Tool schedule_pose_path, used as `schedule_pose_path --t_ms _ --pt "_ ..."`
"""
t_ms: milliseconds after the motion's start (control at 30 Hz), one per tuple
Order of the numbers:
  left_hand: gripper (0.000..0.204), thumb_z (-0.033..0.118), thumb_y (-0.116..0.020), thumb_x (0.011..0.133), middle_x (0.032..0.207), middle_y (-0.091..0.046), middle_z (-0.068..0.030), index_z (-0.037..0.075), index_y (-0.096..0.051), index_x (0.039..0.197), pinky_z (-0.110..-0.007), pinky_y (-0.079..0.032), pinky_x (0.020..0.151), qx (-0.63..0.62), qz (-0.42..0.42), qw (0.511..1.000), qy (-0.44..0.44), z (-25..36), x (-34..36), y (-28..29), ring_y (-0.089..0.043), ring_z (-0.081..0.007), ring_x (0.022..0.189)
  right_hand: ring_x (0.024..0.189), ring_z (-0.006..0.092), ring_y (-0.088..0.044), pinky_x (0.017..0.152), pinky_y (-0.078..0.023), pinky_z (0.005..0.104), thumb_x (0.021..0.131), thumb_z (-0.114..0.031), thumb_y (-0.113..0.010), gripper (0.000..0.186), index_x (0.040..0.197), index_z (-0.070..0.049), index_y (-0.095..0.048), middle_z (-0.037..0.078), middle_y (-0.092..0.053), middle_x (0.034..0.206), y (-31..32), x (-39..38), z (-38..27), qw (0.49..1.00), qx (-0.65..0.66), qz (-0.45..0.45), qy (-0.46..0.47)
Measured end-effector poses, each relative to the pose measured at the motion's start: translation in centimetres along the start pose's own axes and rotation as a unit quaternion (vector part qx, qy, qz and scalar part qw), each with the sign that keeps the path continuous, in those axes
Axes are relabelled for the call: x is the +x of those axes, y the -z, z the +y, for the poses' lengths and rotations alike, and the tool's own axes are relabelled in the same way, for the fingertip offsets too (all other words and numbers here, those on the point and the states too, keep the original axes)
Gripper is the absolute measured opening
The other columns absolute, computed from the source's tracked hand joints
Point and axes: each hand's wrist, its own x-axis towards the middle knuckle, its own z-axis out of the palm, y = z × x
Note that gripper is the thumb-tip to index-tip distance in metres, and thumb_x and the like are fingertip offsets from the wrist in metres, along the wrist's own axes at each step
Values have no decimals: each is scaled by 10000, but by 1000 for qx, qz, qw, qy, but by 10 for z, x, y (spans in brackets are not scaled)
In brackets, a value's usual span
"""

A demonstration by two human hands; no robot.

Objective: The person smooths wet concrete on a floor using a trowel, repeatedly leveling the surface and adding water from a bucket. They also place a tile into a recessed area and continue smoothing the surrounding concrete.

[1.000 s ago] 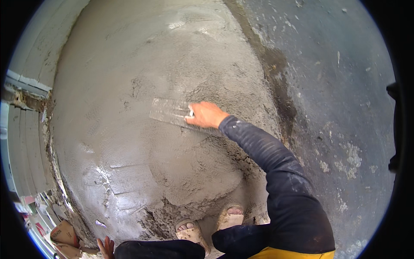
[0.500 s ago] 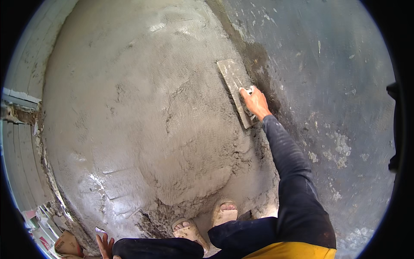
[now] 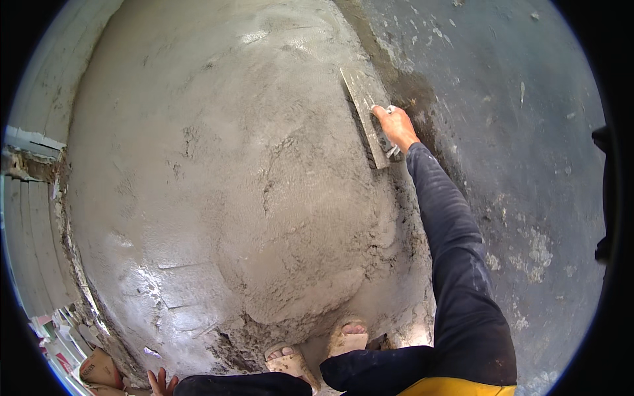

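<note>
My right hand (image 3: 396, 127) is closed around the handle of a long rectangular plastering trowel (image 3: 362, 109), its metal blade smeared with grey mortar. The blade lies against the wet grey mortar (image 3: 198, 218), along the strip's right border, and looks slightly tilted. Part of the handle is hidden by the hand. At the lower left edge, my left hand (image 3: 160, 383) shows only its fingers, spread apart beside my knee with nothing visible in them.
A dark, splattered surface (image 3: 522, 152) borders the mortar on the right. Pale boards (image 3: 33, 237) line the left, with a brown bag or box (image 3: 100, 368) and scraps below. My sandalled feet (image 3: 348, 338) stand at the mortar's rough near edge.
My right hand has slid the trowel farther away along the mortar's right border, and the blade looks more tilted. My left hand has dropped slightly lower in view, its fingers still spread.
</note>
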Motion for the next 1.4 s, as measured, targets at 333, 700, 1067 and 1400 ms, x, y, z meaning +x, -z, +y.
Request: schedule_pose_path --t_ms 333,700,1067,1400 --pt "1027 589 -585 989 1617 -315 -340 -84 -161 1640 -592 -347 1193 61 74 995 29 17 -30 -15 -368 -470 1478 1052 438 -702 937 -524 485 967 -537 -597 708 1103 153 -680 340 -705 1102 -24 100 -25 984 -145 9 101" --pt "1037 608 -635 957 1606 -350 -333 -19 -198 1657 -578 -340 1203 45 78 995 31 11 -31 -13 -427 -478 1433 1038 377 -712 914 -518 463 956 -599 -583 749 1199 108 -629 330 -701 1081 -15 45 0 972 -149 133 123" --pt "964 546 -603 985 1595 -369 -345 -44 -223 1646 -564 -395 1167 10 18 1000 -17 -13 6 -3 -500 -489 1364 848 399 -716 798 -536 505 950 -544 -603 570 998 23 -637 274 -718 905 25 -206 124 987 -154 -41 32" --pt "829 446 -517 1054 1607 -371 -322 -46 -212 1647 -525 -408 1162 5 -68 998 -19 -17 42 -5 -510 -456 1375 673 199 -597 656 -496 411 976 -456 -663 494 953 38 -653 86 -672 777 -11 -195 131 990 125 -36 -54"
